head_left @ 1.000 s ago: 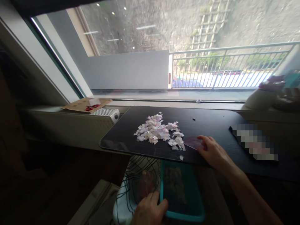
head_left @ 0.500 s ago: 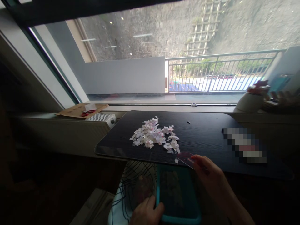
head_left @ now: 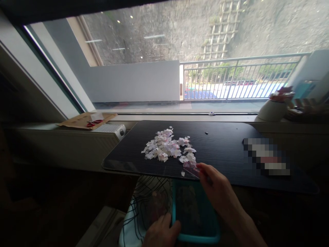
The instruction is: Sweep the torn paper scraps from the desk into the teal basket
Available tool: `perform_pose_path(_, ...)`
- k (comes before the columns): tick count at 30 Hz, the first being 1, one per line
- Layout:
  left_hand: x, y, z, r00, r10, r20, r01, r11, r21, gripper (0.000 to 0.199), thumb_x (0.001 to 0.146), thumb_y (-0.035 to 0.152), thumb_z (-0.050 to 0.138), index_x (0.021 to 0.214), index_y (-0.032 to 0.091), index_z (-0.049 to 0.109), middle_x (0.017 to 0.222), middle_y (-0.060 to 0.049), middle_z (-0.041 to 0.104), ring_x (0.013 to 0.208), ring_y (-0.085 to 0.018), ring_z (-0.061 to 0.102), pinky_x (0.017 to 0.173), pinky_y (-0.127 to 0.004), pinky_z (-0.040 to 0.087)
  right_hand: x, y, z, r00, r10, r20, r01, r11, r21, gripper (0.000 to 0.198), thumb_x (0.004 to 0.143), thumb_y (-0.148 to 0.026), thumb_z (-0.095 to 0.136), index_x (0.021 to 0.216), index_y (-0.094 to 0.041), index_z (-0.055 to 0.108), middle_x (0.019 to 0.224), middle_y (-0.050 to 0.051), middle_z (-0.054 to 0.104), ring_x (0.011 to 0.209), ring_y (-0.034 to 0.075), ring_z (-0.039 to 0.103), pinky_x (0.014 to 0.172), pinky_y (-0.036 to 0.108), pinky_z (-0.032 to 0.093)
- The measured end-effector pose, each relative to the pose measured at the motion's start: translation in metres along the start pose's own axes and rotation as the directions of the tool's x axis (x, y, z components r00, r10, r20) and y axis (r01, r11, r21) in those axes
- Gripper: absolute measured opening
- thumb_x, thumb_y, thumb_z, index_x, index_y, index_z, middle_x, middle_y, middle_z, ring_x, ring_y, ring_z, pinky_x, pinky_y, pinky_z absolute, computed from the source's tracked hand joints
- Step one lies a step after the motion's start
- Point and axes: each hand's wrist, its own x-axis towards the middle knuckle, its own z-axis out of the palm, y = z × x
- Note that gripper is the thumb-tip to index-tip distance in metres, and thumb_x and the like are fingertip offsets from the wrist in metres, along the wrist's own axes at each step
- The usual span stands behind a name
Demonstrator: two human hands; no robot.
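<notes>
My right hand (head_left: 218,188) pinches a thin see-through pinkish plastic piece (head_left: 190,168) with a straight lower edge. The piece is low over the dark table's front edge, against the near end of a pile of small white paper scraps (head_left: 164,145). One loose paper scrap (head_left: 183,174) lies just in front of it. Below the table edge, my left hand (head_left: 161,231) is closed on the left rim of a teal plastic box (head_left: 200,238). Pale scraps show dimly inside the box. Beside it, a clear bag-like item (head_left: 156,202) with reddish contents is hard to make out.
The dark tabletop (head_left: 221,147) meets the window sill. A pixelated object (head_left: 267,156) lies at its right. Red-handled scissors (head_left: 94,123) rest on brown paper (head_left: 74,120) by the radiator (head_left: 110,130). A white pot (head_left: 272,109) stands on the right sill. Under the box is a black-lined pale cloth (head_left: 131,219).
My right hand has moved left and slightly up with the plastic piece, which now meets the near scraps. The loose scrap has shifted left. My left hand stays at the box rim.
</notes>
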Motion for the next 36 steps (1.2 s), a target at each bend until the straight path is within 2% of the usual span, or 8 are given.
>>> perform_pose_path(2, 0.0, 0.0, 0.0, 1.0, -0.005, 0.024, 0.005, 1.0, -0.008, 0.027, 0.07, 0.011, 0.06, 0.093, 0.024, 0.055, 0.098, -0.003, 0.057, 0.085, -0.021, 0.056, 0.07, -0.028, 0.042, -0.003, 0.005, -0.003, 0.999, 0.042, -0.032, -0.042, 0.999, -0.015, 0.027, 0.089, -0.027, 0.042, 0.107, -0.019, 0.059, 0.105, 0.009, 0.066, 0.085, 0.018, 0.063, 0.073, 0.028, 0.05)
perform_pose_path(5, 0.002, 0.001, -0.002, 0.999, -0.026, 0.041, 0.029, 0.998, -0.061, 0.028, 0.067, 0.011, 0.06, 0.092, 0.024, 0.055, 0.099, -0.003, 0.056, 0.087, -0.021, 0.054, 0.071, -0.028, 0.042, -0.009, 0.012, -0.004, 0.998, 0.067, -0.001, -0.067, 0.998, -0.005, 0.026, 0.088, -0.029, 0.043, 0.107, -0.02, 0.06, 0.102, 0.008, 0.067, 0.083, 0.018, 0.064, 0.07, 0.026, 0.051)
perform_pose_path(15, 0.004, 0.011, -0.013, 0.992, -0.085, 0.097, 0.094, 0.991, -0.091, 0.024, 0.071, 0.015, 0.061, 0.093, 0.023, 0.057, 0.098, -0.004, 0.055, 0.089, -0.022, 0.053, 0.075, -0.031, 0.042, -0.008, 0.011, 0.005, 1.0, 0.015, 0.0, -0.015, 1.0, 0.003, 0.025, 0.089, -0.025, 0.042, 0.107, -0.019, 0.058, 0.1, 0.006, 0.066, 0.085, 0.016, 0.063, 0.074, 0.025, 0.05)
perform_pose_path(21, 0.005, 0.01, -0.017, 0.983, -0.067, 0.17, 0.087, 0.989, -0.117, 0.023, 0.074, 0.018, 0.06, 0.097, 0.023, 0.056, 0.102, -0.006, 0.055, 0.092, -0.025, 0.053, 0.076, -0.034, 0.043, -0.004, 0.019, -0.005, 0.996, 0.018, -0.089, -0.029, 0.993, -0.116, 0.025, 0.089, -0.025, 0.043, 0.107, -0.019, 0.059, 0.102, 0.006, 0.066, 0.086, 0.017, 0.063, 0.076, 0.028, 0.049)
perform_pose_path(26, 0.005, 0.012, -0.017, 0.985, -0.079, 0.154, 0.096, 0.989, -0.111, 0.022, 0.076, 0.018, 0.059, 0.097, 0.023, 0.056, 0.102, -0.006, 0.055, 0.093, -0.025, 0.052, 0.077, -0.035, 0.042, 0.001, 0.017, -0.003, 0.994, -0.015, -0.108, 0.002, 0.993, -0.118, 0.027, 0.089, -0.025, 0.043, 0.109, -0.018, 0.058, 0.102, 0.007, 0.066, 0.083, 0.016, 0.063, 0.071, 0.026, 0.05)
perform_pose_path(31, 0.006, 0.014, -0.017, 0.987, -0.098, 0.125, 0.112, 0.988, -0.107, 0.022, 0.074, 0.016, 0.061, 0.095, 0.023, 0.057, 0.101, -0.005, 0.056, 0.092, -0.023, 0.053, 0.077, -0.034, 0.042, 0.005, 0.012, 0.006, 0.999, -0.029, -0.045, 0.025, 0.994, -0.107, 0.026, 0.088, -0.022, 0.043, 0.108, -0.017, 0.059, 0.097, 0.007, 0.066, 0.081, 0.016, 0.064, 0.073, 0.026, 0.05)
perform_pose_path(36, 0.006, 0.01, -0.016, 0.985, -0.079, 0.151, 0.1, 0.985, -0.138, 0.024, 0.072, 0.016, 0.06, 0.095, 0.023, 0.056, 0.101, -0.006, 0.055, 0.092, -0.024, 0.052, 0.076, -0.034, 0.042, 0.002, 0.019, -0.001, 0.997, -0.001, -0.08, -0.008, 0.993, -0.12, 0.027, 0.088, -0.026, 0.044, 0.109, -0.018, 0.06, 0.1, 0.006, 0.067, 0.079, 0.015, 0.064, 0.069, 0.025, 0.051)
